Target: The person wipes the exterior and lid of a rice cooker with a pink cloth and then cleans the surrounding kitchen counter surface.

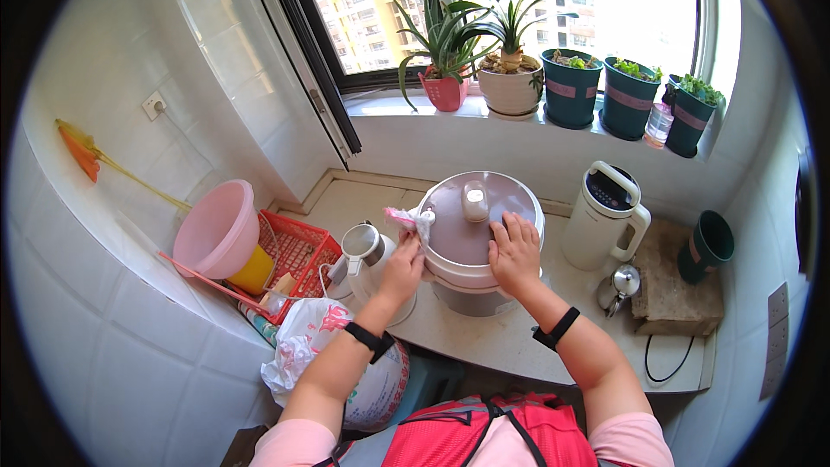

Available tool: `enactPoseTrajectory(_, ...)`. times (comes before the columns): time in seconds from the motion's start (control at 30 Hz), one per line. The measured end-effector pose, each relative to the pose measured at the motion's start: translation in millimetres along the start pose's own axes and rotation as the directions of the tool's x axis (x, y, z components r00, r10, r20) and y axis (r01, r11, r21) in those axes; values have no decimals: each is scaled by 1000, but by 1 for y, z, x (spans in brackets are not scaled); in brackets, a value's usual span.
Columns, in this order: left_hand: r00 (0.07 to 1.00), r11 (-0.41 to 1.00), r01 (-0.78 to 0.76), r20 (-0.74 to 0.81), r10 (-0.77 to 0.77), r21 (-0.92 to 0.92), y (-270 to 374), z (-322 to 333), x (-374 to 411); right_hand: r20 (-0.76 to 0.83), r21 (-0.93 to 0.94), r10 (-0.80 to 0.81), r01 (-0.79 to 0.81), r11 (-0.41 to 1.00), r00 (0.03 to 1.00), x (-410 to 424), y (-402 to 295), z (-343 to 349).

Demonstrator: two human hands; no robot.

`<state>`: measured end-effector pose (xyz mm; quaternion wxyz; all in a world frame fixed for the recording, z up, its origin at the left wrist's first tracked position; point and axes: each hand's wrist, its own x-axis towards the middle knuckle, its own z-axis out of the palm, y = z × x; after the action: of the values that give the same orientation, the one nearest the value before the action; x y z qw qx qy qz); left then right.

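A large round electric cooker (454,240) with a mauve-grey lid and a pale rim stands on the counter in front of me. My right hand (517,246) lies flat on the right side of its lid, fingers apart, beside the clear-grey lid handle (475,200). At the left edge of the lid, my left hand (405,263) grips a small pink and white fuzzy cloth (412,219). The cloth bunches against a small white knob (428,215) on the lid. My left fingertips are partly hidden by it.
Left of the cooker is a white kettle (363,253), then a red plastic basket (305,259) and pink basin (214,233). A soymilk maker (596,227), small steel pot (619,285) and wooden block (674,298) stand right. Potted plants (509,78) line the windowsill.
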<state>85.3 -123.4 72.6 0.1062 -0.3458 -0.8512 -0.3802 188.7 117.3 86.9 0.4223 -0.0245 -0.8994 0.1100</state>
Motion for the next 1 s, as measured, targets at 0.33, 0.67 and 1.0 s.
enactPoseTrajectory(0.33,998,926,-50,-62,29,-375,84,25,-64,1,20,2,-2,1000,1000,-4,7,4)
enactPoseTrajectory(0.67,967,930,-73,-255,-22,-359,73,-51,105,25,58,25,-27,998,999,-3,7,-5)
enactPoseTrajectory(1.0,519,887,-460,796,310,-46,84,53,256,8,108,38,-39,993,999,-1,3,-6)
